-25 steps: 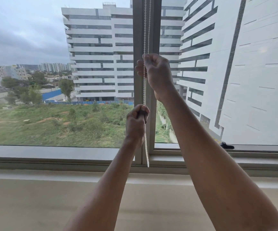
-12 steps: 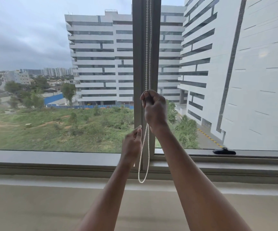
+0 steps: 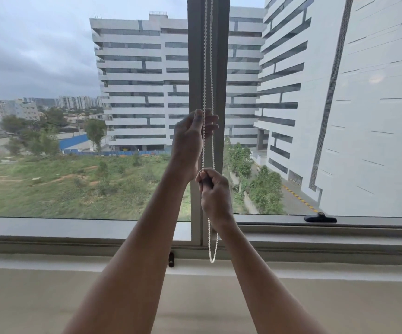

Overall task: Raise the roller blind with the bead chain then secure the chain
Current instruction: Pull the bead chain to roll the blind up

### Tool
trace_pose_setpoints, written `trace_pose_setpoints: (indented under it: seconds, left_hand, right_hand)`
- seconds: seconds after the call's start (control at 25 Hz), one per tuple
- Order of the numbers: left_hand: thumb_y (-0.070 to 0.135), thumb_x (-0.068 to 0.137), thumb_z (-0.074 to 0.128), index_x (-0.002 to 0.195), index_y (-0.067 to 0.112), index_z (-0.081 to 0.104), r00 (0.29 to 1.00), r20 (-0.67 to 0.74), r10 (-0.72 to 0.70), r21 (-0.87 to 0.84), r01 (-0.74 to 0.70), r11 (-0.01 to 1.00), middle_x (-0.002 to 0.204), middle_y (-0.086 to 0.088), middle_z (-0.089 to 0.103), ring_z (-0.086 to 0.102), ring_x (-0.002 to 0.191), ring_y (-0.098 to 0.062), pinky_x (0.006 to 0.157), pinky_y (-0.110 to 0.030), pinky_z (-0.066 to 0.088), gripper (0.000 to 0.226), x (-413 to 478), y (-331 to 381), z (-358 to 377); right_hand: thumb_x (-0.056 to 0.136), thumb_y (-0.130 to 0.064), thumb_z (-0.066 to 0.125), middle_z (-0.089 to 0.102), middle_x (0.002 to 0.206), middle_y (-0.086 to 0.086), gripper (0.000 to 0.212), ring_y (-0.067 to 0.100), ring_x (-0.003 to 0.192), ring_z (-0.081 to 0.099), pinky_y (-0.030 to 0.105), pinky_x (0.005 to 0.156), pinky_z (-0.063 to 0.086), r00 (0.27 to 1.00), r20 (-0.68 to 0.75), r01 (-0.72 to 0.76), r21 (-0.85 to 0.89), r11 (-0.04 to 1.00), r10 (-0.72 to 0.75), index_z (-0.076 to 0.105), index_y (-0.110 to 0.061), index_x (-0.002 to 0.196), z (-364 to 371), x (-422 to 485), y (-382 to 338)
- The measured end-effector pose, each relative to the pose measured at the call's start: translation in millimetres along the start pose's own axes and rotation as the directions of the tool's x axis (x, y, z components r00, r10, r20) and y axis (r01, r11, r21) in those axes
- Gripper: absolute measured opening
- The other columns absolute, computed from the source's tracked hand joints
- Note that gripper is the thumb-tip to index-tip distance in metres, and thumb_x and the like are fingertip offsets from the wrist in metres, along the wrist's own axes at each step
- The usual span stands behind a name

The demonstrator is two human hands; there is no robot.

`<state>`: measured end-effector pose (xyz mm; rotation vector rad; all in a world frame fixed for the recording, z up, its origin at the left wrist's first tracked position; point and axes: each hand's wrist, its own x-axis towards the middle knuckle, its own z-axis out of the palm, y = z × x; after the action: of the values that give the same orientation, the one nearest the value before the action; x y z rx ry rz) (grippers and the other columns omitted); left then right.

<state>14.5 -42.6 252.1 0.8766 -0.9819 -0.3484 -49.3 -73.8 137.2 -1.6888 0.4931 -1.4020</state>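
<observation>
A white bead chain [image 3: 204, 68] hangs straight down in front of the grey upright window post [image 3: 195, 56]. Its two strands run side by side and leave the view at the top. The bottom of its loop hangs free, low down in front of the window's bottom frame.

Your right hand [image 3: 215, 191] is the lower one. Its grip is closed in a fist round the chain: a strand enters the top of the fist and the loop dangles out below the wrist.

Your left hand [image 3: 191, 137] is higher on the chain, just above the right. Its grip is loose, with the thumb up on the left of the strands and the fingers [image 3: 211, 121] reaching round them, not clamped. This hand is slightly blurred. Both bare forearms rise from the bottom of the view.

Below the window, a pale beige ledge [image 3: 50, 297] runs the full width. A small dark object [image 3: 171, 259] sits at the foot of the post, left of the loop. A black window handle [image 3: 320, 218] lies on the right pane's lower frame.

Through the glass you face tall white buildings [image 3: 142, 80], a grassy field [image 3: 62, 184] and grey cloud.
</observation>
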Motion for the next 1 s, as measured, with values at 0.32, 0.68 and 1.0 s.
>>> trace_pose_setpoints:
  seconds: [0.32, 0.68, 1.0]
  left_hand:
    - [0.005, 0.109, 0.046, 0.077, 0.021, 0.065, 0.997, -0.013, 0.077, 0.02, -0.077, 0.997, 0.064, 0.007, 0.048, 0.035, 0.061, -0.008, 0.06, -0.027, 0.027, 0.041, -15, -28, 4]
    - [-0.003, 0.108, 0.047, 0.079, 0.008, 0.059, 0.998, -0.064, 0.023, 0.045, -0.021, 0.999, 0.061, 0.012, 0.051, 0.04, 0.055, -0.001, 0.056, -0.015, 0.036, 0.033, -43, -68, -32]
    - [-0.003, 0.107, 0.047, 0.074, 0.011, 0.058, 0.997, -0.077, -0.026, 0.103, 0.034, 0.994, 0.059, 0.015, 0.047, 0.037, 0.058, -0.003, 0.057, -0.018, 0.032, 0.038, -56, -80, -28]
  right_hand:
    - [0.107, -0.009, 0.049, 0.059, 0.063, 0.003, 0.031, 0.01, 0.056, 0.046, 0.026, 0.053, 0.039, 0.992, 0.063, -0.107, -0.047, 0.993, 0.11, 0.066, -0.012, 0.081, -6, -27, 48]
    - [0.108, -0.013, 0.044, 0.077, 0.11, 0.008, 0.029, 0.017, 0.105, 0.075, 0.039, 0.1, 0.059, 0.999, 0.016, -0.04, -0.052, 0.998, 0.041, 0.066, -0.011, 0.126, -20, 31, -1]
    - [0.109, -0.015, 0.049, 0.075, 0.089, 0.014, 0.022, 0.022, 0.07, 0.064, 0.037, 0.065, 0.058, 0.992, 0.01, 0.118, 0.203, 0.972, -0.123, 0.068, -0.007, 0.113, 3, 99, -93]
